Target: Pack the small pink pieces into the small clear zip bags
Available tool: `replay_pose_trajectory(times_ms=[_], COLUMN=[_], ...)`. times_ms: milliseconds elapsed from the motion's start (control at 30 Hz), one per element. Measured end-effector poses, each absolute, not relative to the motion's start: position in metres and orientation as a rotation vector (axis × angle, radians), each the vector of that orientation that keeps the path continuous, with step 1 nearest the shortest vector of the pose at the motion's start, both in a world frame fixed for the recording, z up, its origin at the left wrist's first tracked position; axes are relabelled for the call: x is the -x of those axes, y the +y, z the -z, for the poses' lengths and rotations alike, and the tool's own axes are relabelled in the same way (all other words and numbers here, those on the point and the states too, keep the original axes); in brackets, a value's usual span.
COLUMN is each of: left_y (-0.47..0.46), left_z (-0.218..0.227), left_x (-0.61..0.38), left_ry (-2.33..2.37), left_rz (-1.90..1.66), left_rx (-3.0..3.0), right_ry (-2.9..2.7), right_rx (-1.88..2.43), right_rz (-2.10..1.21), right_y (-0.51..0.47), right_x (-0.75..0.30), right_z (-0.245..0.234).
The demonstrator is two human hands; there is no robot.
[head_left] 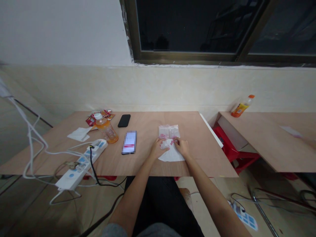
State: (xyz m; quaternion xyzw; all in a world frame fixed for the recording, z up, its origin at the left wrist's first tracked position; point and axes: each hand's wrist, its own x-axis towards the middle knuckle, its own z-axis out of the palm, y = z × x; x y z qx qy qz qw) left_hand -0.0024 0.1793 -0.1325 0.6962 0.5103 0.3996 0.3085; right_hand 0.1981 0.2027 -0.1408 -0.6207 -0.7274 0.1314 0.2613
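On the wooden table before me lies a white tissue-like sheet (pixel 172 154). A clear plastic bag with pink marks (pixel 169 131) lies at its far edge, partly overlapping it. My left hand (pixel 158 149) rests on the left side of the sheet, thumb stretched inward and apart from the fingers. Some clear plastic shows between that thumb and the fingers. On the right, my right hand (pixel 182 147) has its fingers and thumb brought together at the pink-marked edge of the bag. Its fingertips are small and partly hidden.
To the left are a phone with a lit screen (pixel 129 142), a dark phone (pixel 124 120), an orange drink bottle (pixel 106 129), red packets (pixel 91 120), tissues (pixel 79 134) and a power strip (pixel 81 164) with cables. A red stool (pixel 228 144) stands between the tables.
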Motion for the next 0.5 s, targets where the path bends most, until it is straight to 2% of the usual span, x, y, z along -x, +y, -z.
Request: replay_pose_trajectory(times_ms=[333,500], left_y=[0.1817,0.1843], left_z=[0.1352,0.1408], left_x=[0.0041,0.0042], left_ry=[1.386,1.395], left_rz=[-1.051,-1.027], left_rx=[-1.817,-1.805], right_ry=[-1.926,-1.832], right_rx=[1.613,1.508], right_rz=[-0.359,-0.475], right_y=[0.1985,0.1954], right_x=[-0.1967,-0.1953], right_z=[0.1344,0.134])
